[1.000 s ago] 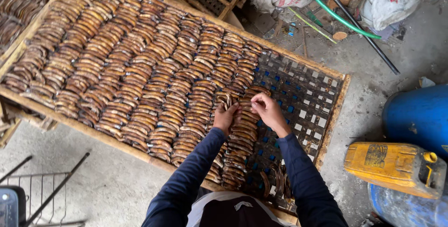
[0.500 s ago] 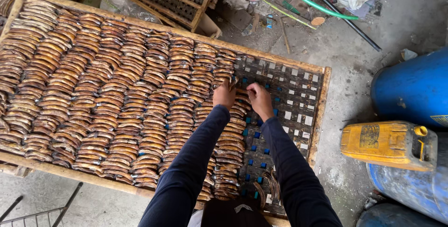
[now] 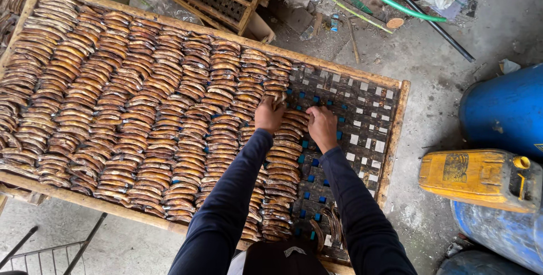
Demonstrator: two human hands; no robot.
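Pressing curved brown strips [image 3: 285,118], both hands' fingers curl closed onto them over woven wooden tray [image 3: 396,133].

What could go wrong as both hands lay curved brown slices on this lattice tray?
The left hand and right hand work right against the finished rows of curved brown slices; a sleeve could drag them out of line. The loose slices at the near edge of the wooden lattice tray might get knocked off.
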